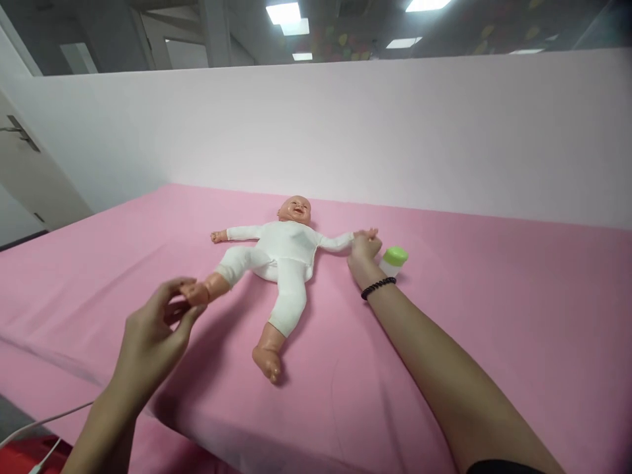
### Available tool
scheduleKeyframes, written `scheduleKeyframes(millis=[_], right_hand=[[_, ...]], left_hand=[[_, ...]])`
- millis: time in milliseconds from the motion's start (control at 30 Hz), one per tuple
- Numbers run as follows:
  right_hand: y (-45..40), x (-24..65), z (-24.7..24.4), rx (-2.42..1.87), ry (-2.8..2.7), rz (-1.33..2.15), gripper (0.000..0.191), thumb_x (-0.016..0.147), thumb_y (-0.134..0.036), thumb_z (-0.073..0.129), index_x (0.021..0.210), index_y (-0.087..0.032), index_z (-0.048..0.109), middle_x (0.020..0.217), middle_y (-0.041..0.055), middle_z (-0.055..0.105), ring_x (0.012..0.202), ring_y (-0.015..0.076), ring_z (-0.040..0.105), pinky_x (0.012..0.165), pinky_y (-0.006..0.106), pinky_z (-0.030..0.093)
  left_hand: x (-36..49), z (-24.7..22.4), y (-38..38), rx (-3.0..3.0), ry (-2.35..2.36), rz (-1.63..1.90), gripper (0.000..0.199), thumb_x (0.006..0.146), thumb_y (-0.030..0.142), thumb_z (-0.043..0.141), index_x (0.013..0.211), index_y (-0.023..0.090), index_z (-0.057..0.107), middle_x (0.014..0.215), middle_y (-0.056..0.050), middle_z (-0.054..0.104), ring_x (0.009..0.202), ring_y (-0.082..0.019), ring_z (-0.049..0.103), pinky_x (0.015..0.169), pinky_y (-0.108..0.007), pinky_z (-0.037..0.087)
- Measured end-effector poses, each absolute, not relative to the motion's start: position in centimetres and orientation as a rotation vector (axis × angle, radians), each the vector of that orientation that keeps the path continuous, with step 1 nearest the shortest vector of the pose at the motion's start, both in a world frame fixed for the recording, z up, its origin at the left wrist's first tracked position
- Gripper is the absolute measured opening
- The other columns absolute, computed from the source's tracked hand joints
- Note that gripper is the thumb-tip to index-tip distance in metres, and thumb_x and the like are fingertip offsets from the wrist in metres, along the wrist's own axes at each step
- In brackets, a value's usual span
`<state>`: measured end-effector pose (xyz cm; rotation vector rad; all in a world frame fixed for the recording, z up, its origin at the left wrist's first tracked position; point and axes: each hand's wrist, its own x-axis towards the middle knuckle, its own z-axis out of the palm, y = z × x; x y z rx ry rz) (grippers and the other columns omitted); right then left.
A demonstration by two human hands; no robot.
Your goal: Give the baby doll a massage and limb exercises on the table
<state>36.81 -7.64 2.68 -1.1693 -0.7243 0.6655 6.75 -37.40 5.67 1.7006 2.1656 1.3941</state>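
Note:
A baby doll (286, 247) with a white cloth body lies on its back, its head toward the wall. My left hand (155, 326) pinches the doll's foot on the left side, and that leg is raised off the pink sheet. At the doll's outstretched arm on the right, my right hand (364, 253) is closed around the doll's hand, whose fingers show above mine. The doll's other foot rests on the sheet. Just right of my right wrist is a small container with a green lid (395, 256), partly behind that wrist.
A pink sheet (469, 316) covers the table, with its front edge hanging down near me. Behind it stands a white wall (345, 131) with a window above. A white cable (54, 416) and something red (34, 454) are at lower left; a door (29, 164) is at far left.

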Motion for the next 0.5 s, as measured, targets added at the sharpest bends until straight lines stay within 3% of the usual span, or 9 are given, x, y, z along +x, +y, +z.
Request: scheduleKeyframes(millis=[100, 200, 333, 500], right_hand=[[-8.8, 34.6, 4.1, -0.948, -0.957, 0.594, 0.048, 0.091, -0.021, 0.060, 0.138, -0.022, 0.053, 0.144, 0.0107, 0.062, 0.130, 0.0176, 0.063, 0.113, 0.034, 0.051], [-10.4, 32.3, 4.2, -0.539, -1.493, 0.483, 0.045, 0.091, -0.026, 0.065, 0.135, -0.024, 0.059, 0.144, 0.0083, 0.065, 0.133, 0.0212, 0.062, 0.117, 0.039, 0.048], [-11.4, 30.9, 2.8, -0.480, -1.883, 0.473, 0.043, 0.089, -0.020, 0.061, 0.131, -0.027, 0.065, 0.135, 0.0060, 0.072, 0.131, 0.0252, 0.065, 0.118, 0.046, 0.048], [-8.4, 34.1, 3.6, -0.703, -1.392, 0.461, 0.045, 0.094, -0.030, 0.061, 0.139, -0.024, 0.055, 0.150, 0.0092, 0.060, 0.137, 0.0228, 0.059, 0.119, 0.043, 0.048]], left_hand=[[7.5, 8.3, -32.1, 1.847, 2.042, 1.555, 0.038, 0.087, 0.040, 0.071, 0.120, 0.024, 0.064, 0.118, -0.007, 0.077, 0.096, -0.025, 0.079, 0.081, -0.033, 0.065], [9.3, 10.7, -25.7, 2.059, 1.892, 1.340, 0.036, 0.085, 0.026, 0.069, 0.120, 0.022, 0.064, 0.117, -0.008, 0.077, 0.097, -0.026, 0.078, 0.081, -0.035, 0.063], [11.3, 11.2, -21.1, 2.201, 1.911, 0.998, 0.033, 0.082, 0.013, 0.064, 0.115, 0.018, 0.064, 0.111, -0.012, 0.078, 0.101, -0.030, 0.077, 0.085, -0.040, 0.061], [8.4, 11.0, -27.0, 2.031, 1.899, 1.338, 0.035, 0.087, 0.031, 0.069, 0.120, 0.022, 0.064, 0.118, -0.009, 0.077, 0.100, -0.029, 0.078, 0.083, -0.039, 0.064]])
